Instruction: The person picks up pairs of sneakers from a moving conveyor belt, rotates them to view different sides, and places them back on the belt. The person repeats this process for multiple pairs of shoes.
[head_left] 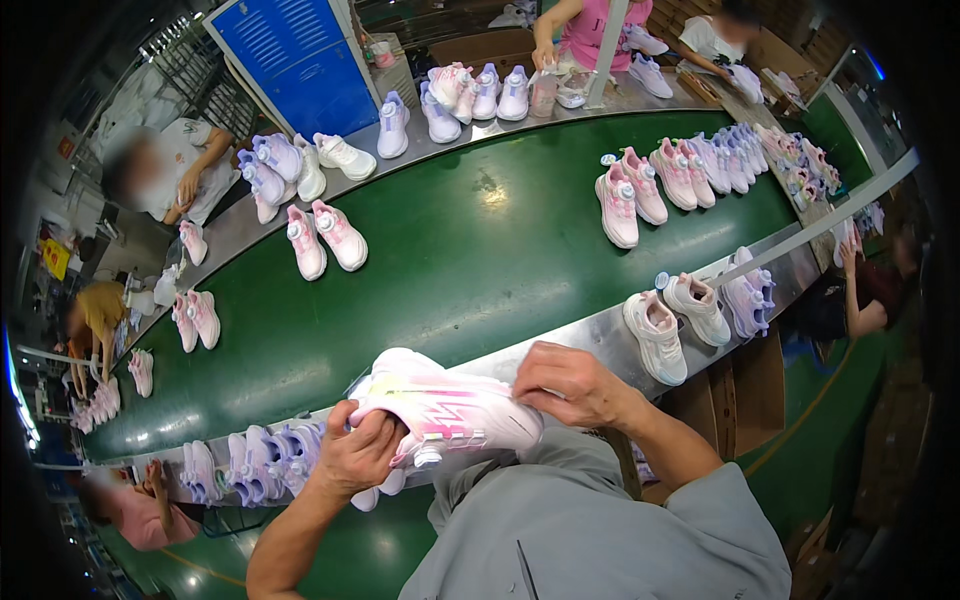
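Observation:
A pink and white sneaker (pixel 440 408), with a round dial on its tongue and a pink zigzag on its side, lies tilted in front of me. My left hand (pixel 362 445) is closed around its collar, the fingers reaching into the opening. At the toe end, my right hand (pixel 572 385) has its fingers curled and pinched together against or just beside the upper. Whatever those fingertips may hold is too small to make out. Below the sneaker, parts of another pale shoe (pixel 378 490) show, mostly hidden.
A green conveyor belt (pixel 430 270) curves past me between metal edges. Pairs of sneakers (pixel 326 240) stand on it, with more at the right (pixel 655 335). Purple sneakers (pixel 265 460) line the left edge. A grey metal bar (pixel 820 222) slants across the right. Several people work around the line.

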